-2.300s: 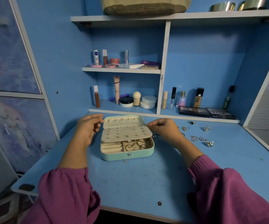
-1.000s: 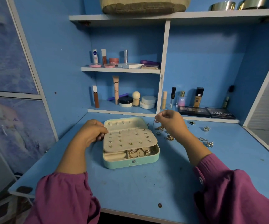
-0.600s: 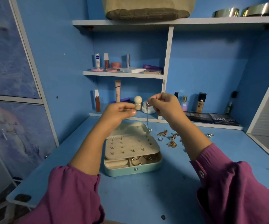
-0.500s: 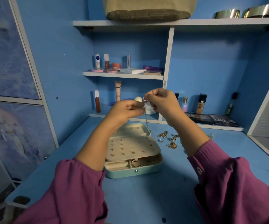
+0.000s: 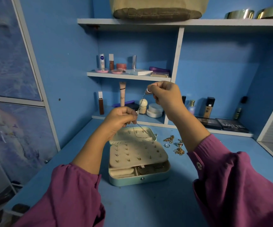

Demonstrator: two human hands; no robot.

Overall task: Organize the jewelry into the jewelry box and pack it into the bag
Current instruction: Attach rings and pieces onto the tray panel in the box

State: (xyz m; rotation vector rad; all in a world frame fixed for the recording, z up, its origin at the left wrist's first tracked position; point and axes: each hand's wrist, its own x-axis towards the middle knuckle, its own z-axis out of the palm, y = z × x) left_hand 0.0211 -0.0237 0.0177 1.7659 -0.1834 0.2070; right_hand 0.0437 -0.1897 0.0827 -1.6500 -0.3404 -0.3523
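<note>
Stretching a thin chain (image 5: 142,99) between two hands above the open jewelry box (image 5: 139,178), a person has drawn the hands apart from where they nearly met half a second ago. The right hand (image 5: 165,95), its fingers curled tight, pinches the chain's upper end high over the box's far edge, while the left hand (image 5: 121,119), lower and just above the box's raised lid, pinches the chain further down, with the loose tail trailing onto the lid's cream lining. A second earlier both hands were down beside the box and the chain hung from the right hand alone. Pulled straight like this, the chain looks ready to be laid in or hooked inside the lid (which hook cannot be told). Loose jewelry (image 5: 173,143) lies on the blue desk (image 5: 148,207) just right of the box, so sorting is far from finished; the bag (image 5: 157,7) sits on the top shelf, well above the box.
</note>
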